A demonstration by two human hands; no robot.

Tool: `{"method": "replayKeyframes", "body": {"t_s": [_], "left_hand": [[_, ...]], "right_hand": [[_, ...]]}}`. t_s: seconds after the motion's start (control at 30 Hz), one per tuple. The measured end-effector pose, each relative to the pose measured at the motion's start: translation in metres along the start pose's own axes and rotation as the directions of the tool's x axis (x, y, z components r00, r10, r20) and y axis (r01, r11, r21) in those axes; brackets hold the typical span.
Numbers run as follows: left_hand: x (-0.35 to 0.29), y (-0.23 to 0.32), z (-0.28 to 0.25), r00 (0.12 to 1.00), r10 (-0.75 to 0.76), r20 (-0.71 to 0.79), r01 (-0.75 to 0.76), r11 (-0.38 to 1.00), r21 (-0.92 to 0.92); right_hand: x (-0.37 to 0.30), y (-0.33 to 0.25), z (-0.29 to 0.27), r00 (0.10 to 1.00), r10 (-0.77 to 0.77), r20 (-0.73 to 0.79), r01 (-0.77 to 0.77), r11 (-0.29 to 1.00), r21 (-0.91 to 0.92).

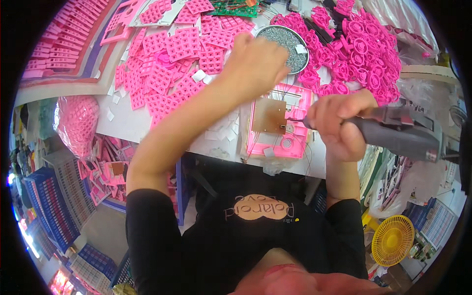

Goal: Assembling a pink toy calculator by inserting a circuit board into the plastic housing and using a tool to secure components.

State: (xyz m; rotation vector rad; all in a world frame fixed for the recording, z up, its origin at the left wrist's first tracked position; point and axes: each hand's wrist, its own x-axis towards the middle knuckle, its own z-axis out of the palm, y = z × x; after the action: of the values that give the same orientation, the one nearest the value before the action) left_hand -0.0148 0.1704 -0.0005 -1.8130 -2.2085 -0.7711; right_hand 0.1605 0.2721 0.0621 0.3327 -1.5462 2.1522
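My right hand [341, 123] is wrapped round a grey-black electric screwdriver [400, 132], held nearly level with its bit pointing left. The bit's tip is at the right edge of a brown circuit board [269, 116]. This board lies in a pink plastic casing [303, 94] with thin wires beside it. My left hand [260, 64] is over the near left side of a round metal bowl [307, 60] of small silvery screws [279, 35]. Its fingers are curled in; whatever they may hold is hidden.
Pink keypad pieces [182, 44] are heaped at the left, pink ring-shaped parts [361, 49] at the right. Green circuit boards [236, 7] lie at the back. A bag of pink parts [77, 123] hangs off the table's left, and a yellow fan [392, 241] stands low at the right.
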Motion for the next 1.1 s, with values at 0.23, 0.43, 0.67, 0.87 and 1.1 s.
{"method": "replayKeyframes", "body": {"t_s": [0.23,0.43,0.67,0.87,1.1], "left_hand": [[-0.102,0.052,-0.027,0.996,-0.07,0.059,0.086,0.936,-0.342],[-0.113,0.056,-0.022,0.991,-0.115,-0.074,0.066,0.877,-0.477],[-0.114,0.063,-0.024,0.957,-0.28,0.076,0.248,0.652,-0.716],[-0.115,0.06,-0.025,0.988,-0.156,-0.008,0.122,0.801,-0.587],[-0.112,0.053,-0.027,0.995,-0.004,-0.103,-0.038,0.913,-0.406]], "right_hand": [[-0.001,0.005,0.029,0.996,0.068,-0.058,-0.065,0.997,0.049],[-0.003,0.003,0.039,0.993,0.099,-0.068,-0.093,0.992,0.087],[-0.002,-0.002,0.039,0.995,0.098,-0.032,-0.094,0.992,0.088],[-0.006,0.0,0.043,0.993,0.109,-0.055,-0.104,0.991,0.086],[-0.009,0.008,0.045,0.983,0.17,-0.066,-0.16,0.978,0.132]]}}
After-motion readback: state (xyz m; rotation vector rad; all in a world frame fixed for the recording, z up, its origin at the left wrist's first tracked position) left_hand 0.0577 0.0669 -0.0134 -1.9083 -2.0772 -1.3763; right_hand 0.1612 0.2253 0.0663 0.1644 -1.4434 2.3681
